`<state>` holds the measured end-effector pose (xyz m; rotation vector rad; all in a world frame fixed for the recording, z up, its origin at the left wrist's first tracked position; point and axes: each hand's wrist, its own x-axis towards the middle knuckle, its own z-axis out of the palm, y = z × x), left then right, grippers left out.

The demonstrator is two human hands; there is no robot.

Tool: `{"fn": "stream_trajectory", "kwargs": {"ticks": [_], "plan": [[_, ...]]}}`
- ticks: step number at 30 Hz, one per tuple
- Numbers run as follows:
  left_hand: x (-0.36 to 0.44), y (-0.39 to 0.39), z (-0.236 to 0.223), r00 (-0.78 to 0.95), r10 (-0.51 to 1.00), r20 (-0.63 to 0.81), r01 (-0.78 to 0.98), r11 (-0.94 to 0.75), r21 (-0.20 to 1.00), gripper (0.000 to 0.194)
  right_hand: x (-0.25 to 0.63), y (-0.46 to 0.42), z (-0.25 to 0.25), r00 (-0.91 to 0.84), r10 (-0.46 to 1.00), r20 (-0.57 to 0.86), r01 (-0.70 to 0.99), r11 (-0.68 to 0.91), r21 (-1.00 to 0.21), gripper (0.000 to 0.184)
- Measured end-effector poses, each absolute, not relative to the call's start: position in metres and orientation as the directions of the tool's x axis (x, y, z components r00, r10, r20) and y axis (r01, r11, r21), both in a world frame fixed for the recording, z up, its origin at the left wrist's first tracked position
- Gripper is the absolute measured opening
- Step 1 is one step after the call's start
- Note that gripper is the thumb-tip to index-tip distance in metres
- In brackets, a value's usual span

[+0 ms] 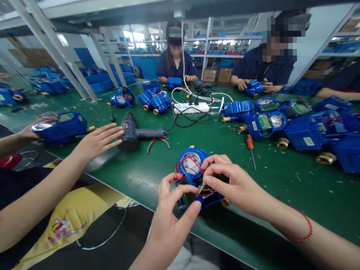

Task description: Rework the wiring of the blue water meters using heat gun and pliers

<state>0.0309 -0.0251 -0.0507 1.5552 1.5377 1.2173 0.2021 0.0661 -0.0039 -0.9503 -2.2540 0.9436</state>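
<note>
A blue water meter (209, 202) with a round dial (191, 163) lies on the table in front of me, its housing uncovered so that thin wires (203, 189) show. My left hand (176, 213) is curled at its left side, thumb and fingers against the meter by a partly hidden green circuit board (184, 193). From the right, my right hand (229, 178) bends over the housing and pinches the coloured wires between thumb and fingers. Red wires loop across the dial. The fingers cover much of the inside.
A heat gun (129, 133) and red-handled pliers (158, 143) lie ahead to the left, beside a co-worker's outstretched hand (102, 138). A screwdriver (250, 144) and several blue meters (303, 131) are on the right. Behind stands a power strip (191, 108) with tangled cables; two people work opposite.
</note>
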Motion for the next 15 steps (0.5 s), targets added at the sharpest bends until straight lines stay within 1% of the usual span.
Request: {"fn": "stream_trajectory", "kwargs": {"ticks": [5, 10, 15], "plan": [[0.040, -0.012, -0.045, -0.235, 0.960, 0.149, 0.355, -0.058, 0.933, 0.014, 0.204, 0.067, -0.002, -0.646, 0.743, 0.176, 0.407, 0.531, -0.744, 0.019], [0.042, -0.006, -0.041, -0.247, 0.962, 0.113, 0.285, -0.039, 0.958, 0.015, 0.204, 0.065, -0.001, -0.643, 0.744, 0.180, 0.422, 0.540, -0.728, 0.018], [0.039, -0.005, -0.041, -0.263, 0.958, 0.109, 0.248, -0.042, 0.968, 0.016, 0.205, 0.062, -0.001, -0.654, 0.717, 0.242, 0.417, 0.608, -0.675, 0.018]]}}
